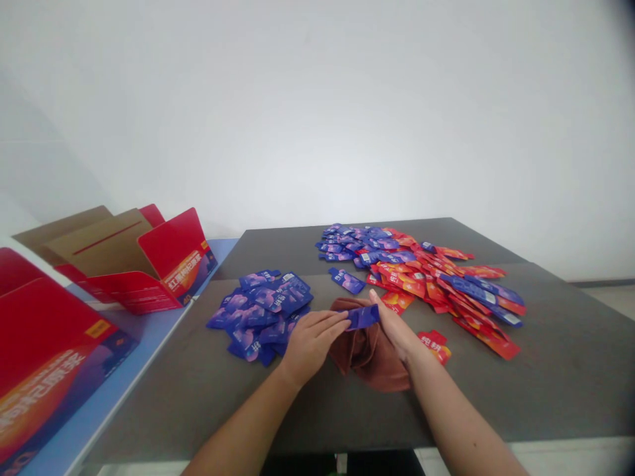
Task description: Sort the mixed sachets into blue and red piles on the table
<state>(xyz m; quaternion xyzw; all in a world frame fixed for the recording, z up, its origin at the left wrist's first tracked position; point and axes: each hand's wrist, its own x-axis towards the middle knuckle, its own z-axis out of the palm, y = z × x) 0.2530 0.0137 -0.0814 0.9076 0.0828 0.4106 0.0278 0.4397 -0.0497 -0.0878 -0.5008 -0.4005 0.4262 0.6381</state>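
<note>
A small blue-purple sachet point(364, 317) is held above the table, its left end between the fingers of my left hand point(310, 340). My right hand point(395, 325) is at the sachet's right end, with a brown cloth point(381, 362) gathered in it. The thumb points up; the other fingers are hidden by the cloth, which hangs in folds beneath the sachet. Just left of my left hand lies a heap of blue-purple sachets point(268, 307). A red-orange sachet point(435, 345) rests to the right of my right forearm.
Farther back on the dark grey table point(555, 370) spreads a pile of blue sachets point(347, 241) mixed with red-orange sachets point(436, 284). At the left, an open red carton point(169, 264) and another red carton point(44, 370) stand on a lower blue surface point(153, 337).
</note>
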